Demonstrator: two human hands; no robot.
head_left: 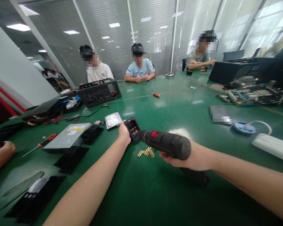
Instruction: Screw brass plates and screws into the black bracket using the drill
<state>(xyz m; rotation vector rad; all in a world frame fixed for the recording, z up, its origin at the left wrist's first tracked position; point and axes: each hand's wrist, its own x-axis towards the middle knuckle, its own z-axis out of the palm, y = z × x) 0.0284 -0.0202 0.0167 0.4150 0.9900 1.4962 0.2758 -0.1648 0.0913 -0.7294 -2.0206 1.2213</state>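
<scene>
My left hand (124, 134) is closed on the edge of a small black box with brass fittings inside, which looks like a terminal block (133, 124). In my right hand (195, 154) is a black cordless drill (166, 143) with a red switch, lying level and pointing left. Its front end meets the box's near right side; whether the bit touches a screw cannot be seen. Just below the box, several flat brass plates with holes (145, 153) lie on the green table (122, 194). A hard drive (113, 120) rests left of my left hand.
Left of my arm are an optical drive (72, 133), an orange-handled screwdriver (41, 143), black plastic parts (41, 197) and another person's hand (2, 153). A computer case (99, 92), circuit boards (252, 94) and a white power strip (273, 146) stand farther out. Several people sit around the table.
</scene>
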